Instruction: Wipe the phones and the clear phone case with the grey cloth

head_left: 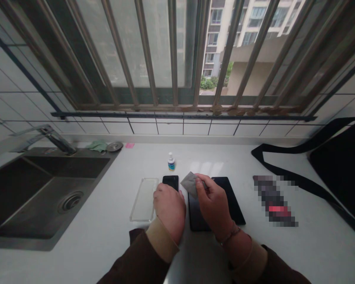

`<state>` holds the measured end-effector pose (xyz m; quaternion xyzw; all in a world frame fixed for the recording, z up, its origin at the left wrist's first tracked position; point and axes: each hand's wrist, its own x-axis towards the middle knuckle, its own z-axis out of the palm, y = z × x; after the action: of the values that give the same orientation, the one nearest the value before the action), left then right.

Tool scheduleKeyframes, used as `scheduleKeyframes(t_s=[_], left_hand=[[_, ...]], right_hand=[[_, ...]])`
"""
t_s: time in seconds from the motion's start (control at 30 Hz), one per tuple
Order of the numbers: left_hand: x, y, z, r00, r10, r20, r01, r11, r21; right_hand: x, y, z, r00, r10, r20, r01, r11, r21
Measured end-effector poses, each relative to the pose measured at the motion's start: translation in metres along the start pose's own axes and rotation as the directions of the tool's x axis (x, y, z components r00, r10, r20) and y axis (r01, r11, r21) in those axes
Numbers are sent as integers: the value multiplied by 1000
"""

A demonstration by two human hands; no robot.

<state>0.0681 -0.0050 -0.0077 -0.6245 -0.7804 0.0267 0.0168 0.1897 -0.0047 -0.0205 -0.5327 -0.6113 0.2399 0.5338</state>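
My left hand (170, 209) lies over a black smartphone (170, 181) on the counter, fingers curled round its sides. Only the phone's top end shows; the rest is hidden beneath the hand. Pinched between the thumb and fingers of my right hand (213, 201) is a folded grey cloth (190, 184). Under that hand a black tablet (235, 209) rests flat, partly covered by the hand and wrist. To the left of the phone is a clear phone case (142, 201). A small white spray bottle (171, 162) with a blue label stands upright behind the phone.
A steel sink (85, 165) with a faucet (57, 140) is set into the white counter at left. Near it lie a green cloth (97, 146), a round metal drain cover (114, 147) and a pink slip (129, 145). A black bag strap (296, 183) crosses the right side, beside a pixelated item (275, 201).
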Motion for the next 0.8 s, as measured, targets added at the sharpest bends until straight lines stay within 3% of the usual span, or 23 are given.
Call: scheduleKeyframes(t_s=[0.3,0.6,0.8], left_hand=[[2,0,-4,1000,-22,19,22,1000,-3],[2,-6,-2,999,34,8,-34,999,2],[2,-8,7,995,82,-64,-80,996,24]], right_hand=[[1,1,0,998,53,-16,-53,998,15],[1,5,2,994,106,-14,-105,993,56],[2,3,2,994,112,-10,-111,992,55]])
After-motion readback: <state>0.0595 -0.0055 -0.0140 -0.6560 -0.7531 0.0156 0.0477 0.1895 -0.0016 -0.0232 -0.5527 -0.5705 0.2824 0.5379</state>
